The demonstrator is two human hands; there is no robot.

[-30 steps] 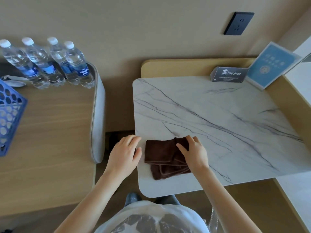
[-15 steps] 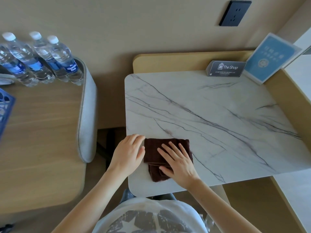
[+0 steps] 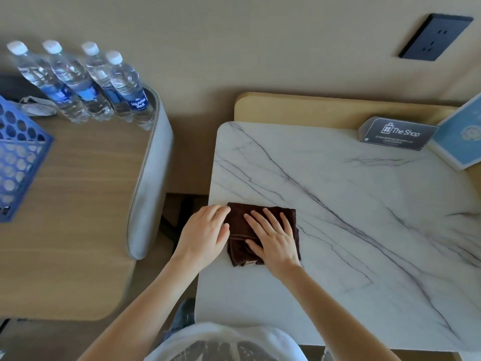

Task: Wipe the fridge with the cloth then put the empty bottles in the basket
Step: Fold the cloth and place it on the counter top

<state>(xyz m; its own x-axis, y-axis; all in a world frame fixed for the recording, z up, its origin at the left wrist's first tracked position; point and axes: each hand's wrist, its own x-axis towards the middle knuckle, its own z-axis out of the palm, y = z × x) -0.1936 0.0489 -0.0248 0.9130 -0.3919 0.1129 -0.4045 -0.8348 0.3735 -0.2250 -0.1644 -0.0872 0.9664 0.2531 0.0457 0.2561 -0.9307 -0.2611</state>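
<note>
A folded dark brown cloth (image 3: 238,252) lies near the front left corner of the white marble top (image 3: 338,204). My right hand (image 3: 273,238) rests flat on the cloth, palm down, fingers spread. My left hand (image 3: 205,233) lies at the cloth's left edge, fingertips touching it, fingers loosely apart. Several clear water bottles (image 3: 125,89) with white caps and blue labels stand upright in a row at the back of the wooden table (image 3: 78,204) on the left. A blue perforated basket (image 3: 18,162) sits at that table's far left, partly cut off.
A dark "The Shop" sign (image 3: 398,132) and a light blue card (image 3: 463,136) stand at the marble top's back right. A black wall socket (image 3: 434,36) sits above them. A narrow gap (image 3: 182,217) separates the wooden table's padded grey edge from the marble top.
My right hand went from pinching the cloth's folded edge to lying flat on top of it. My left hand moved up against the cloth's left edge. The camera view shifted slightly.
</note>
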